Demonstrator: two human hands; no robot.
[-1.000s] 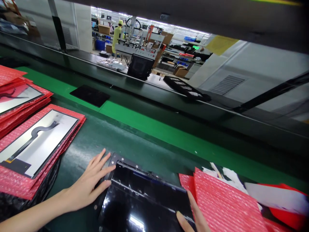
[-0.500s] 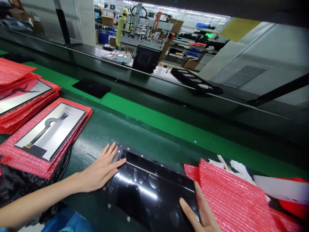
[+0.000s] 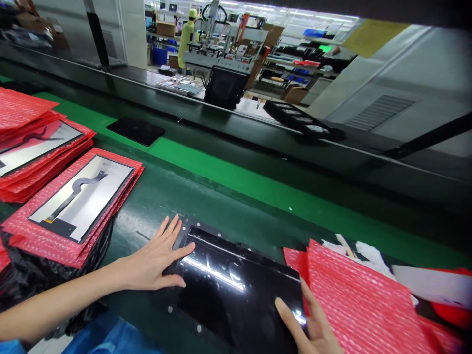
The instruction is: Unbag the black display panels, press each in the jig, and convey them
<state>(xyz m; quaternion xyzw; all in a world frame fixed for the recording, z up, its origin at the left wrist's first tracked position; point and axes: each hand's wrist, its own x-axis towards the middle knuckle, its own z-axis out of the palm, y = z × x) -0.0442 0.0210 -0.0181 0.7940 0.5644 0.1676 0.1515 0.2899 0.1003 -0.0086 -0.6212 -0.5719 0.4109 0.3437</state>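
Observation:
A glossy black display panel (image 3: pixel 247 290) rests on a dark plate-like fixture (image 3: pixel 184 314) with pale round dots along its edges. My left hand (image 3: pixel 157 258) lies with fingers spread over the left edge of both, one fingertip touching the panel's corner. At the panel's right end, my right hand (image 3: pixel 309 319) grips its edge, thumb on the glossy face and fingers around the side. To the left, a silver-backed screen (image 3: pixel 88 196) with a dark ribbon cable lies on red bubble-wrap sleeves (image 3: pixel 22 221).
More red bubble-wrap sleeves (image 3: pixel 361 300) lie close to my right hand, with white scraps behind them. A green conveyor belt (image 3: pixel 221 169) runs beyond the work surface, carrying a black panel (image 3: pixel 135 131). A person in yellow (image 3: pixel 186 39) stands far back near machines.
My left hand's lower fingers have shifted, and its thumb now stands apart near the panel's edge. The black panel on the belt has moved slightly left. My right hand keeps its grip.

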